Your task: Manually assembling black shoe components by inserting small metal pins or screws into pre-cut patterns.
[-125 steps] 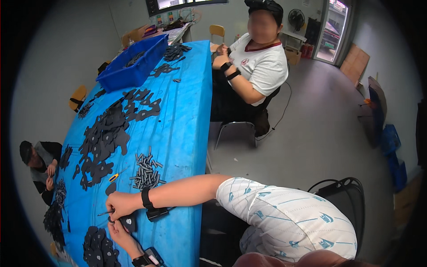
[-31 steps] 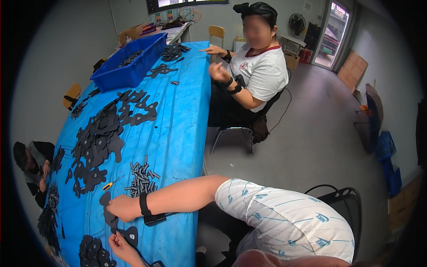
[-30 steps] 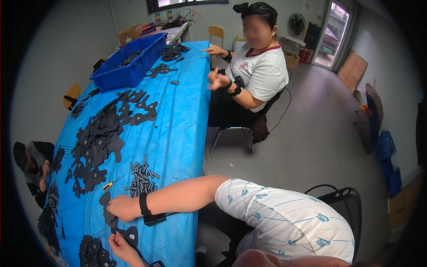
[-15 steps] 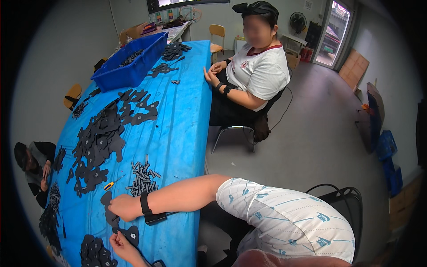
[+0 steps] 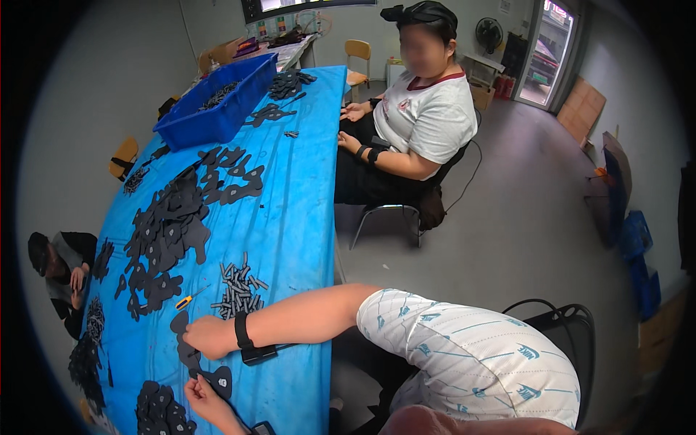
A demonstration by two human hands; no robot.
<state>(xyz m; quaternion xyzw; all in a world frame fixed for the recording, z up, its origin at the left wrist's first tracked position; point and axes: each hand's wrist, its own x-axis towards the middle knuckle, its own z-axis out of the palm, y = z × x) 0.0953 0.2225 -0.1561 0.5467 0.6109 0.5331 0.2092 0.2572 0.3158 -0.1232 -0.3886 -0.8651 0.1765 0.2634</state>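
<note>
A black, flat, lobed piece (image 5: 221,378) with a small pale mark lies on the blue table cover in front of me. My left hand (image 5: 206,400) pinches its near edge between thumb and fingertips. Over the middle of the piece, my right hand (image 5: 208,337) is closed on it with fingers curled down; its fingertips are partly hidden. The far lobe shows beyond that hand. Just past my right wrist sits a pile of short grey tubes (image 5: 241,296). A yellow-handled screwdriver (image 5: 185,301) lies beside them.
More black pieces lie in a large heap (image 5: 163,225) and a nearer stack (image 5: 161,409). A blue crate (image 5: 232,119) holds small grey parts. One co-worker (image 5: 420,109) sits along the table's right edge, another (image 5: 61,268) at the left. My chair (image 5: 573,326) is behind me.
The seated co-worker's hands have come apart and lowered toward the lap. My own hands stay almost in place on the black piece; the whole view has shifted slightly.
</note>
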